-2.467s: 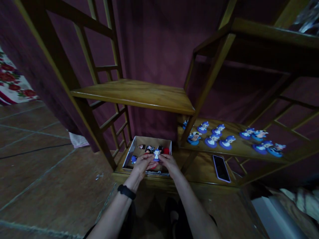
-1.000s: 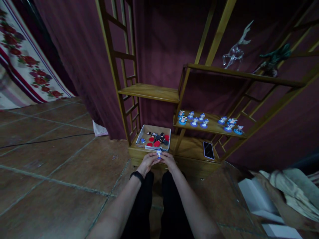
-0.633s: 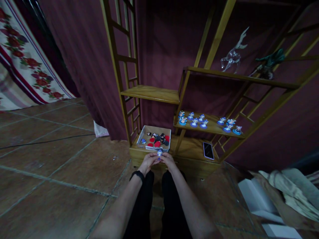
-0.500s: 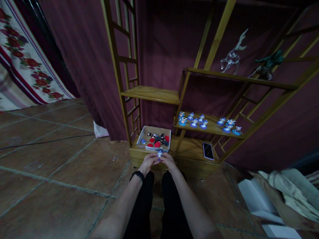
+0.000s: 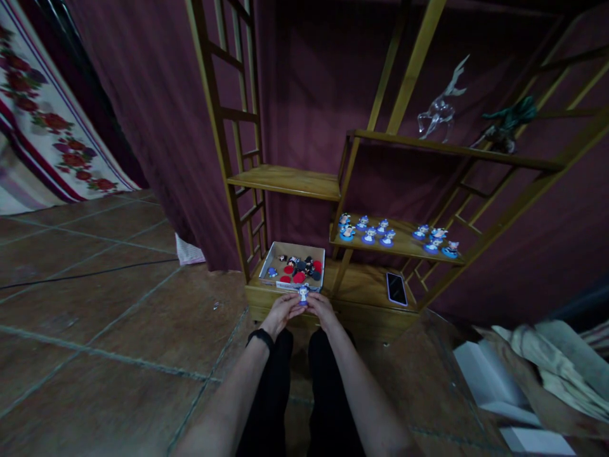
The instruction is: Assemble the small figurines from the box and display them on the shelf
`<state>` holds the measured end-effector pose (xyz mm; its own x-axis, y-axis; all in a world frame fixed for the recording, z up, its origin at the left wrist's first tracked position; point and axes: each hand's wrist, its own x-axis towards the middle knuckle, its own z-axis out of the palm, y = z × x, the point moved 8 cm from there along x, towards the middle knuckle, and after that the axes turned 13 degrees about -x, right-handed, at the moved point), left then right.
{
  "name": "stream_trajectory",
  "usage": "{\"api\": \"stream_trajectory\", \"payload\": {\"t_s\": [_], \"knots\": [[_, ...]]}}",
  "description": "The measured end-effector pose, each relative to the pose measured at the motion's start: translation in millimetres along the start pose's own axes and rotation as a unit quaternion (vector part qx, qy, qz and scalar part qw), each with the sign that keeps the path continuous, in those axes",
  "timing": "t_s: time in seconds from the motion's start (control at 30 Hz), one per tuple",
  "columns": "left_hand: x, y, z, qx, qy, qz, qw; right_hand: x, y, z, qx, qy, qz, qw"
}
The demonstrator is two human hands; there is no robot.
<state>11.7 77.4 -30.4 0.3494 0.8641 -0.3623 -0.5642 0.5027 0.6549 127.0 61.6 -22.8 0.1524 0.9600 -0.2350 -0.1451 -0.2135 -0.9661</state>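
Note:
A small purple-and-white figurine [image 5: 303, 294] on a purple base is held upright between my two hands, just in front of the open box. My left hand [image 5: 284, 311] is closed on its left side, with a dark band on the wrist. From the right, the fingers of my right hand [image 5: 321, 307] pinch it too. Behind them the shallow cardboard box [image 5: 268, 282] holds several dark figures, red and black round bases, and a blue-purple piece [image 5: 271, 272]. Several similar figurines [image 5: 370, 235] stand in groups on the shelf to the right.
The wooden shelf unit [image 5: 285, 181] rises in front of me. A phone [image 5: 396, 289] lies on its lower board. A clear deer ornament [image 5: 438, 114] and a dark green statue [image 5: 511, 124] stand higher up. White boxes [image 5: 495, 377] and cloth lie at right on the floor.
The figurine has been turned slightly in my fingers and now shows more of its front and base. Both hands stay in nearly the same place; the view has shifted a little.

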Motion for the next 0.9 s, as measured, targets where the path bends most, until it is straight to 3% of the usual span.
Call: {"api": "stream_trajectory", "payload": {"t_s": [0.57,0.9], "knots": [[4.0,0.5,-3.7,0.019,0.030,0.003,0.999,0.5,-3.1,0.6,-0.047,-0.014,-0.018,0.999],[4.6,-2.4,4.3,0.046,0.006,0.005,0.999,4.4,0.8,-1.6,-0.037,-0.016,-0.018,0.999]]}}
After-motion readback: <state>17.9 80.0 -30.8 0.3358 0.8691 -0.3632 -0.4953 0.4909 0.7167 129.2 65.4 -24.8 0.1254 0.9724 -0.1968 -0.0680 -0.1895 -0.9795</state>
